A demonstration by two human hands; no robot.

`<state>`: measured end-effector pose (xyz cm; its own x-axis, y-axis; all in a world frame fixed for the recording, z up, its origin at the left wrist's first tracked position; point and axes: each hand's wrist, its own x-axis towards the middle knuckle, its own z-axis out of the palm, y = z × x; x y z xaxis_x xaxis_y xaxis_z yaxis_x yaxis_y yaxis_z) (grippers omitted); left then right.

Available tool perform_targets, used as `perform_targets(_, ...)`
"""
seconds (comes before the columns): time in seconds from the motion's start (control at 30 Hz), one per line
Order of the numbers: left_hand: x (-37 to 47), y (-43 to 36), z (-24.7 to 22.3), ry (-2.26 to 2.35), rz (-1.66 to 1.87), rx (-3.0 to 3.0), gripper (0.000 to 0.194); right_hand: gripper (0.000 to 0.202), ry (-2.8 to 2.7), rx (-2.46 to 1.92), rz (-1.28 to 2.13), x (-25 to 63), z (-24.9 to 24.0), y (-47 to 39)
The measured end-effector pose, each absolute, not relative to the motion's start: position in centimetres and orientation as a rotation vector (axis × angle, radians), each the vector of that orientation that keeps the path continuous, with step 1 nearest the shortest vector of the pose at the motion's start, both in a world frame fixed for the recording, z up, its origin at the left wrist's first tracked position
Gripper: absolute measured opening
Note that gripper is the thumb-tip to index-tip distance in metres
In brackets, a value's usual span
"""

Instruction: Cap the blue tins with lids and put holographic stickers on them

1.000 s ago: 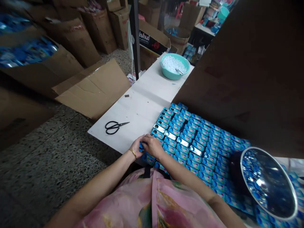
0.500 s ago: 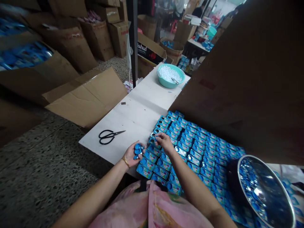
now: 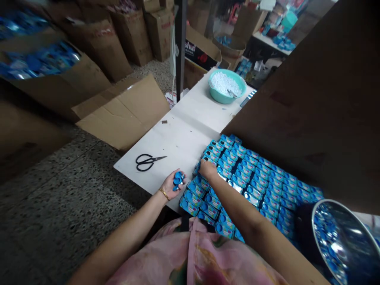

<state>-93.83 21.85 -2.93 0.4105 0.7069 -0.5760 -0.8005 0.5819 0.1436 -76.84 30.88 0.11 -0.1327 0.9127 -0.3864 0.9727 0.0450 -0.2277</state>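
My left hand (image 3: 169,185) is turned palm up beside the table's front edge, fingers curled around several round blue caps (image 3: 178,178). Small flat blue tins (image 3: 190,196) with printed labels lie in rows to its right. My right hand (image 3: 208,170) is over the left edge of these rows, its fingers bent down and pressed together at a tin. Whatever is under those fingertips is hidden. Just beyond it, a few tins (image 3: 214,149) show dark round openings, while many others have round blue caps on them.
Black-handled scissors (image 3: 145,162) lie on the white table (image 3: 175,146). A turquoise bowl (image 3: 221,97) of small white pieces stands at the far end. At right, a dark pot (image 3: 304,221) holds shiny blue caps. A large cardboard sheet (image 3: 282,118) rises behind the tins; cartons (image 3: 127,113) stand left.
The view has shifted, so the table sits further right in the picture. My right hand has closed down at a tin on the left edge; its fingertips were visible with a blue cap before.
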Motion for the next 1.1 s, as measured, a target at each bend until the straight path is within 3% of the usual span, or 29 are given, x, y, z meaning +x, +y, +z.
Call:
perform_targets(0.1,-93.1,22.1,-2.6,0.701,0.92,-0.141,0.015,0.031,2.443,1.931,-0.61,-77.0,1.3,28.7)
perform_targets(0.27,-90.2,22.7,-2.8,0.914,0.989,-0.143,0.011,0.019,2.943,1.634,-1.171,-78.5,1.2,25.3)
perform_targets(0.4,-90.2,22.5,-2.9,0.886,0.923,-0.075,0.01,0.023,2.618,2.051,-1.495,-75.5,0.2,26.9)
perform_targets(0.5,-92.2,22.0,-2.9,0.798,0.914,-0.049,0.01,0.023,2.434,2.26,-1.162,-73.0,0.2,29.6)
perform_targets(0.67,-94.5,21.5,-3.0,0.745,0.985,-0.018,0.023,0.026,2.302,1.968,-0.471,-75.3,0.4,33.4)
perform_targets(0.93,-93.7,22.6,-2.0,0.68,1.01,-0.002,0.028,0.034,2.15,1.882,-0.396,-76.6,0.2,34.4)
perform_targets(1.1,-92.7,23.6,-1.7,0.717,0.941,0.019,0.023,0.028,2.682,1.707,-0.671,-76.7,1.9,29.6)
